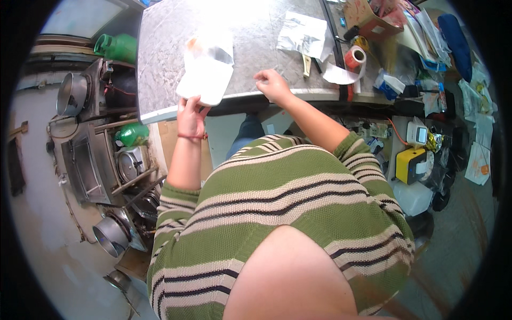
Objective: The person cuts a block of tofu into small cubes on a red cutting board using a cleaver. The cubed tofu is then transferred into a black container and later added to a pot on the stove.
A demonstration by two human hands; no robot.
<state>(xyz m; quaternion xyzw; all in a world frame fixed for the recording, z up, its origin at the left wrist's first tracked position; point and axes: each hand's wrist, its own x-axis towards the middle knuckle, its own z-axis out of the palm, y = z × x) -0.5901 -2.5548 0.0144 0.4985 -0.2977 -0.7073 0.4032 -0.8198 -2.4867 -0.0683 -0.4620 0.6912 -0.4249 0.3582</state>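
Observation:
My left hand [192,118] grips the near edge of a white flat rectangular packet or container [206,82], thumb on top. Just beyond it, and partly overlapped by it, is a white sheet or pouch [214,46] with a greyish part and an orange patch; glare blurs its outline. Over the front edge of the grey-topped table [160,72] is my right hand [274,85], its fingers bent inward. Whether anything small sits between those fingers cannot be seen. Farther right lie silvery-white pouches [303,34] and a cream-handled tool [307,65].
A roll of red-and-white labels [355,57] trails a strip on the right. Behind it stands a cardboard box [372,18] of packets. Green gas cylinders [120,48], metal pots [72,94] and burners are at left. A yellow-and-black device [411,165] is at lower right.

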